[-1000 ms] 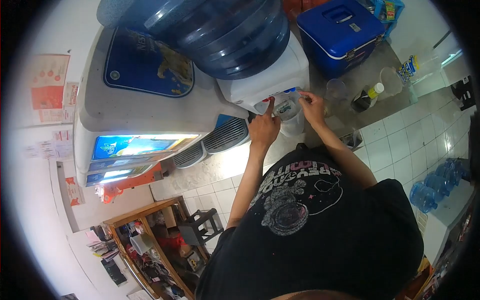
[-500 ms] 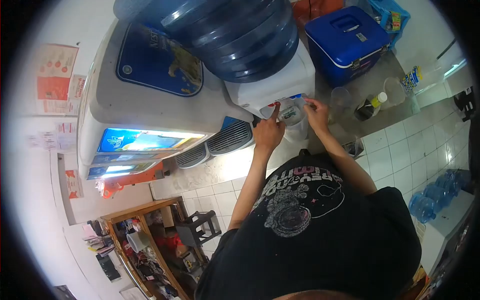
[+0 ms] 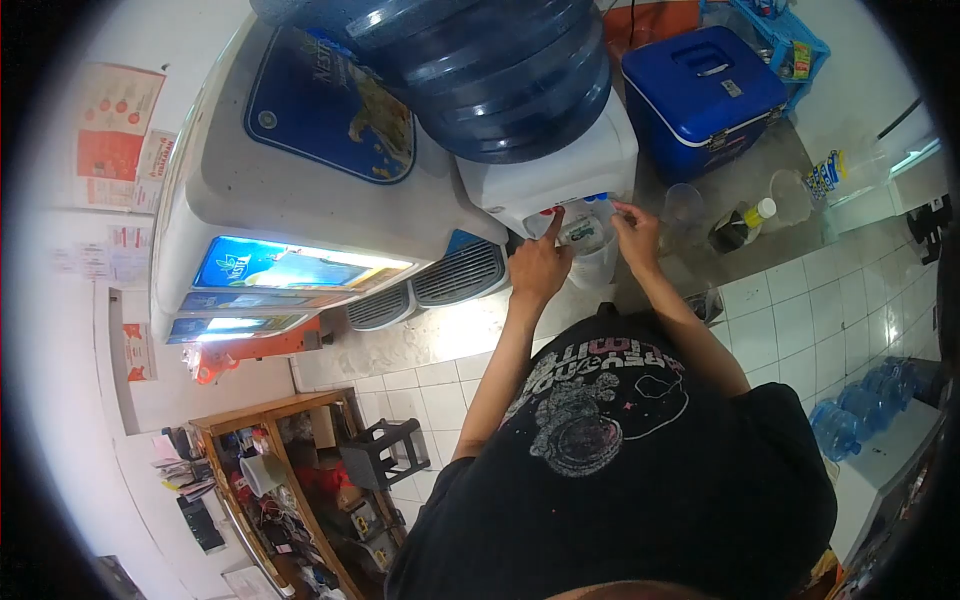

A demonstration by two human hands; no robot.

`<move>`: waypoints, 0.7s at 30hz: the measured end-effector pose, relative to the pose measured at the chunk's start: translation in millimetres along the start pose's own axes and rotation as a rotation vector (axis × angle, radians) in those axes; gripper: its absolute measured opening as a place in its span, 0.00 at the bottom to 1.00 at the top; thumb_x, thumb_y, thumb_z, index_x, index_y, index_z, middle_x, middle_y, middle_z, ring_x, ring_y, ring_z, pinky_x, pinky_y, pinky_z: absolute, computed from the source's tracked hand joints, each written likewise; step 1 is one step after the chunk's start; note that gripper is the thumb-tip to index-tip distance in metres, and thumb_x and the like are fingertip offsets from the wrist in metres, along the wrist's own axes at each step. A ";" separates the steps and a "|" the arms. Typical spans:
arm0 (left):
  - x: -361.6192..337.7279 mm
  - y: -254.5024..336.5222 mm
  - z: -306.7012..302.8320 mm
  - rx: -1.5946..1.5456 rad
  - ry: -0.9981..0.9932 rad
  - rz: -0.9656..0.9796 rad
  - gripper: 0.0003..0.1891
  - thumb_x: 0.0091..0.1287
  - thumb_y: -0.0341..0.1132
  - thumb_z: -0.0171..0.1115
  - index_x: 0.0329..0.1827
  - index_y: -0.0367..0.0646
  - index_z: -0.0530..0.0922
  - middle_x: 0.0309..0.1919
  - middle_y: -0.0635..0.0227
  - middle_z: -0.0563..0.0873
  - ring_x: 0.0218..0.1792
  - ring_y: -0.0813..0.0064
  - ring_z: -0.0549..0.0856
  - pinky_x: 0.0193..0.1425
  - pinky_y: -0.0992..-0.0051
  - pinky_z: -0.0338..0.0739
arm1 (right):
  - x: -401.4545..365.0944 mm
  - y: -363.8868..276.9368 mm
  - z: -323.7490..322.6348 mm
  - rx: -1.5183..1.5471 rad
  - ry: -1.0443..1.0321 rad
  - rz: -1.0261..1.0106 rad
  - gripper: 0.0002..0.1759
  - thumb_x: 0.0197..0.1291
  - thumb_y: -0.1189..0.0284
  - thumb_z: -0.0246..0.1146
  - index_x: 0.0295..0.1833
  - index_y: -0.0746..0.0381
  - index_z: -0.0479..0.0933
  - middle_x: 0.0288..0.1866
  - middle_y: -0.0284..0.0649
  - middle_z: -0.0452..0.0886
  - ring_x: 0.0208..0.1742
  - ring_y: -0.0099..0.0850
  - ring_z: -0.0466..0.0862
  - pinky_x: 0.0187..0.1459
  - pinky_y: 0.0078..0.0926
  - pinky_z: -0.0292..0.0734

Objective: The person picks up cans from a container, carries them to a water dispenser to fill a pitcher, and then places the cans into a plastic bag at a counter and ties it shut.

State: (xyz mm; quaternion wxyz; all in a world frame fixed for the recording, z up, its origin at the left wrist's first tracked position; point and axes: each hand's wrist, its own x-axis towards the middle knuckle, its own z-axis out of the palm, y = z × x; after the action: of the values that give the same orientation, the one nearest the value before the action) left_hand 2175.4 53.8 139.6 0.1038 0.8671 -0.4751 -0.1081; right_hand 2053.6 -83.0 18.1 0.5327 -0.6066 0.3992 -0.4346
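At the small white water dispenser (image 3: 535,180), my left hand (image 3: 540,265) has its index finger stretched up against the red tap (image 3: 551,212). Its other fingers are bent beside a clear plastic container (image 3: 594,262) under the taps. My right hand (image 3: 636,236) is closed at the container's upper right rim, close to the blue tap (image 3: 597,198); its fingertips pinch the rim. The container stands upright, and its contents are hard to make out. A large blue water bottle (image 3: 510,90) sits upside down on the dispenser.
Left is a large drinks machine (image 3: 220,190) with drip trays (image 3: 460,275). To the right are a blue cooler box (image 3: 700,95), clear cups (image 3: 683,207) and a yellow-capped dark bottle (image 3: 735,230). A black stool (image 3: 385,455) stands below, near a wooden cabinet (image 3: 235,415).
The view has shifted slightly, so the dispenser and cooler sit a little further right in the frame. Both hands keep nearly the same places at the taps and container.
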 end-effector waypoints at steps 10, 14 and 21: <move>-0.6 0.9 -0.5 -0.014 0.008 0.007 0.34 0.62 0.42 0.61 0.75 0.63 0.68 0.26 0.48 0.87 0.31 0.46 0.88 0.39 0.50 0.83 | -2.1 -12.3 -2.7 0.004 -0.029 0.071 0.15 0.56 0.73 0.66 0.49 0.67 0.86 0.20 0.31 0.78 0.20 0.18 0.73 0.25 0.20 0.67; -0.4 -0.1 0.6 -0.031 0.018 0.013 0.34 0.62 0.42 0.61 0.75 0.63 0.68 0.26 0.48 0.87 0.32 0.46 0.88 0.40 0.50 0.83 | -1.8 -7.7 -3.2 -0.069 -0.008 0.005 0.15 0.56 0.73 0.66 0.48 0.66 0.86 0.20 0.31 0.78 0.21 0.18 0.73 0.26 0.21 0.67; -0.9 4.0 -4.3 0.001 -0.016 -0.017 0.34 0.62 0.43 0.61 0.76 0.64 0.68 0.27 0.50 0.87 0.33 0.47 0.88 0.41 0.50 0.83 | -0.9 -7.2 -2.8 -0.008 -0.035 0.105 0.15 0.56 0.72 0.66 0.48 0.66 0.86 0.20 0.31 0.78 0.22 0.18 0.72 0.27 0.21 0.68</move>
State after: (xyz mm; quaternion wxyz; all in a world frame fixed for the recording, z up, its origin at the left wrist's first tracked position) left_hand 2172.9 52.8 145.0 0.0988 0.8701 -0.4688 -0.1158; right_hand 2050.8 -82.2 25.3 0.5591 -0.5945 0.4230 -0.3937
